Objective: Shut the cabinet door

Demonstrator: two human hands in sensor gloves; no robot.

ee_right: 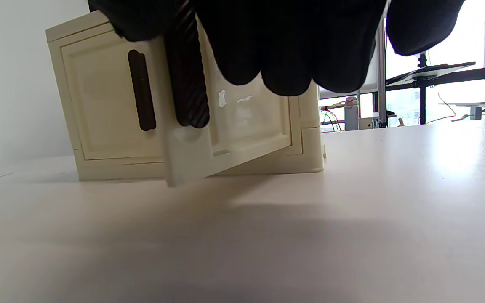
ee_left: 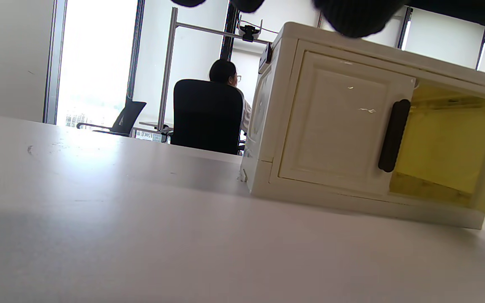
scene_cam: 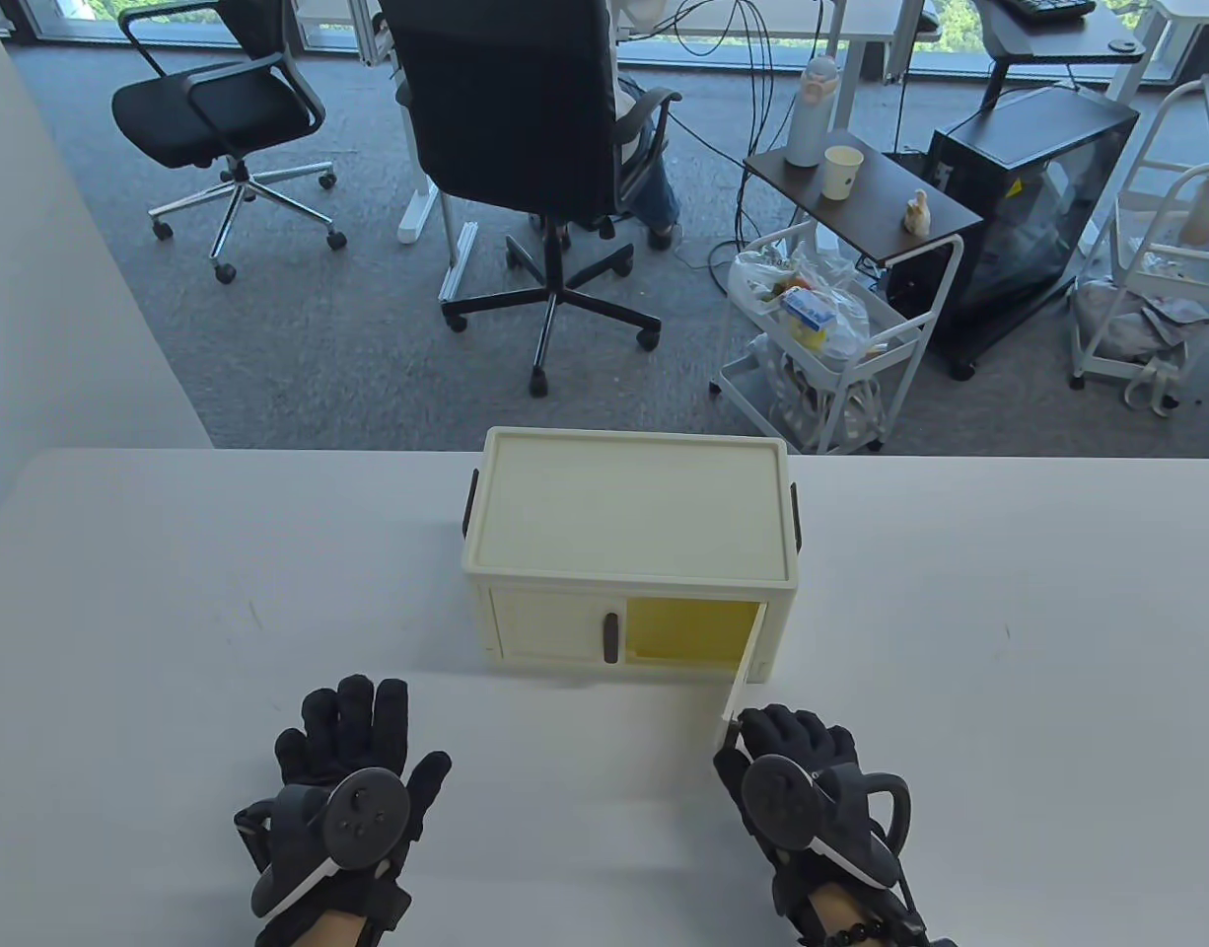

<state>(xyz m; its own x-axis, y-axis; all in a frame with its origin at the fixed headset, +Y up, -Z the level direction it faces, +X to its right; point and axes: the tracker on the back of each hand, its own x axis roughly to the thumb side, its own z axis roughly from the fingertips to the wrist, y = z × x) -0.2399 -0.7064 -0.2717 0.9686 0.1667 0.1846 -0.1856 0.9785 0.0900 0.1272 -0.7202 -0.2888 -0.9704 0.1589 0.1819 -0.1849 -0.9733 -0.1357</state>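
Currently the right hand [scene_cam: 797, 779] is curling its fingers [ee_right: 284, 63] around the free edge of the open right door [scene_cam: 741, 681] of the cream cabinet [scene_cam: 629, 552], ready to swing it shut, while the left hand [scene_cam: 353, 779] is lying flat, fingers spread, on the surface [scene_cam: 171, 612].

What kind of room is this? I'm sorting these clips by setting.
Most likely an office or lab workspace: black swivel office chairs on grey carpet, desks with trailing cables by big windows, and a black computer tower. The small cream plastic cabinet sits on a plain white table.
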